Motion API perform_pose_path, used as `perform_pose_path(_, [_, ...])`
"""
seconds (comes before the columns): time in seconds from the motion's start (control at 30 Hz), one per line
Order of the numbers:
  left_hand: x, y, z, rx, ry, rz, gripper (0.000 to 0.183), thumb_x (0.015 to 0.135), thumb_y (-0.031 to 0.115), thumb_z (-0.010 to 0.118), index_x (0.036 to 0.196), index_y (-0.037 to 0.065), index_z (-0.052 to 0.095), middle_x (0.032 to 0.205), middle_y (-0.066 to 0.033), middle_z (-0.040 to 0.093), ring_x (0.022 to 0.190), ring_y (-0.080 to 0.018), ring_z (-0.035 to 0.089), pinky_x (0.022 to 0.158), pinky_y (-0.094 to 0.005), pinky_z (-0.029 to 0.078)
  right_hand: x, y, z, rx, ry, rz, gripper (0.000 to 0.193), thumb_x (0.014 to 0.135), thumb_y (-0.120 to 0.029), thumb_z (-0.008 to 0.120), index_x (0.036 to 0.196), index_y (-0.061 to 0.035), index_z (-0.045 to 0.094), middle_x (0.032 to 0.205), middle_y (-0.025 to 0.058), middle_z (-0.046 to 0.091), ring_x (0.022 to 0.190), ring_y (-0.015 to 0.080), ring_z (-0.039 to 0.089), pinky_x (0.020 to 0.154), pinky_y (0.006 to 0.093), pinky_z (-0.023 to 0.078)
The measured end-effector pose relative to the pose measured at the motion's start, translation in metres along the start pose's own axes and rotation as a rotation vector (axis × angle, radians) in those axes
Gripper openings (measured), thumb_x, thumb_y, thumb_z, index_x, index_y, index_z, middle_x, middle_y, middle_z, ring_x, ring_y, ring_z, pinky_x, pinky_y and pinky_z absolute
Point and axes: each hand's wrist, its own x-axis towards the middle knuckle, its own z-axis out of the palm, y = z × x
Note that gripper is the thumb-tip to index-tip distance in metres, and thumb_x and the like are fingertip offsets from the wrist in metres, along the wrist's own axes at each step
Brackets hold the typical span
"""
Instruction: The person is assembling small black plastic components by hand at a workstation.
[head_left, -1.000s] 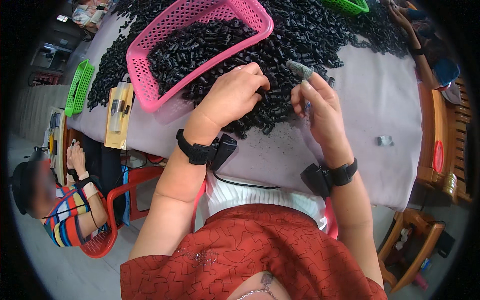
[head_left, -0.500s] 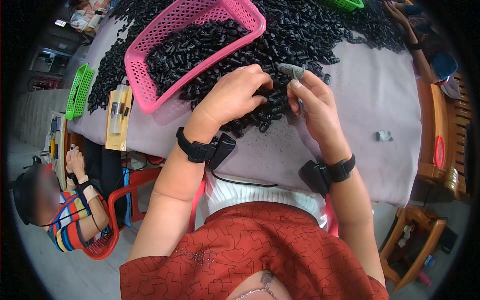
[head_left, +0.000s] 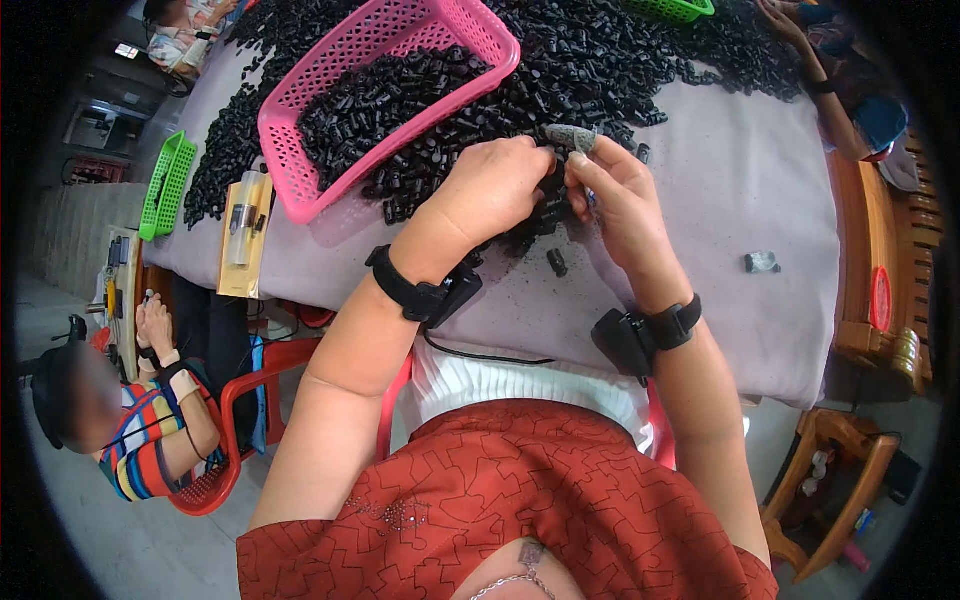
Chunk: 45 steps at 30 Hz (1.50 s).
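Two bare hands, the left hand and the right hand, face each other at upper centre of the frame. The left fingers curl narrowly downward; the right thumb and index finger, the latter tipped with a speckled grey fingertip sleeve, stand nearly together. Whether either hand pinches anything cannot be told. Small glossy black cylindrical pieces, apparently plastic, are heaped around and beyond the fingertips and inside a pink perforated plastic basket, upper left. Each is probably light, stiff, slightly slippery and sturdy, best gripped across its barrel. One loose black piece lies just below the hands, touching neither, on greyish cloth.
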Motion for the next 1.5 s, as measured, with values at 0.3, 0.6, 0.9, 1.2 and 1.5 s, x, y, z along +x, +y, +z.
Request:
perform_pose_path(0.3, [-0.008, -0.007, -0.010, -0.634, 0.103, -0.139, 0.017, 0.078, 0.003, 0.068, 0.094, 0.003, 0.062, 0.086, -0.0048, 0.063, 0.078, -0.0159, 0.062, 0.069, -0.0282, 0.050, 0.000, 0.000, 0.000, -0.052, 0.025, -0.018, 0.020, 0.094, -0.019, 0.060, 0.107, -0.0041, 0.063, 0.074, -0.0045, 0.056, 0.059, 0.0027, 0.047, 0.051, 0.0178, 0.034])
perform_pose_path(0.6, [-0.021, -0.013, 0.006, -1.632, 0.176, -0.264, 0.028, 0.087, 0.006, 0.067, 0.114, 0.002, 0.062, 0.086, -0.0013, 0.063, 0.069, -0.0069, 0.058, 0.062, -0.0185, 0.048, -0.005, -0.006, 0.007, -0.018, -0.088, -0.046, 0.026, 0.094, -0.015, 0.058, 0.117, -0.0028, 0.058, 0.076, -0.0040, 0.055, 0.060, 0.0026, 0.046, 0.050, 0.0186, 0.034])
perform_pose_path(0.9, [-0.019, -0.029, 0.012, -1.992, 0.148, -0.313, 0.027, 0.094, 0.010, 0.060, 0.119, -0.001, 0.061, 0.096, -0.0096, 0.068, 0.076, -0.0122, 0.067, 0.068, -0.0230, 0.059, -0.007, -0.011, 0.010, -0.049, -0.116, 0.014, 0.037, 0.092, -0.013, 0.062, 0.126, -0.0018, 0.052, 0.077, -0.0028, 0.056, 0.060, 0.0023, 0.046, 0.051, 0.0174, 0.035])
perform_pose_path(1.2, [-0.020, -0.026, 0.018, -2.008, 0.109, -0.319, 0.037, 0.093, 0.011, 0.062, 0.128, 0.002, 0.053, 0.092, -0.0052, 0.065, 0.068, -0.0089, 0.062, 0.063, -0.0202, 0.054, -0.009, -0.012, 0.013, -0.087, -0.184, 0.072, 0.047, 0.090, -0.013, 0.065, 0.131, -0.0009, 0.047, 0.079, -0.0016, 0.057, 0.062, 0.0031, 0.049, 0.053, 0.0176, 0.038])
perform_pose_path(1.5, [-0.020, -0.023, 0.019, -2.047, 0.046, -0.262, 0.038, 0.093, 0.011, 0.061, 0.129, 0.001, 0.052, 0.094, -0.0053, 0.065, 0.070, -0.0079, 0.063, 0.065, -0.0184, 0.055, -0.011, -0.014, 0.014, -0.127, -0.207, 0.062, 0.045, 0.089, -0.011, 0.065, 0.131, -0.0022, 0.050, 0.081, -0.0038, 0.055, 0.066, 0.0017, 0.047, 0.054, 0.0169, 0.037])
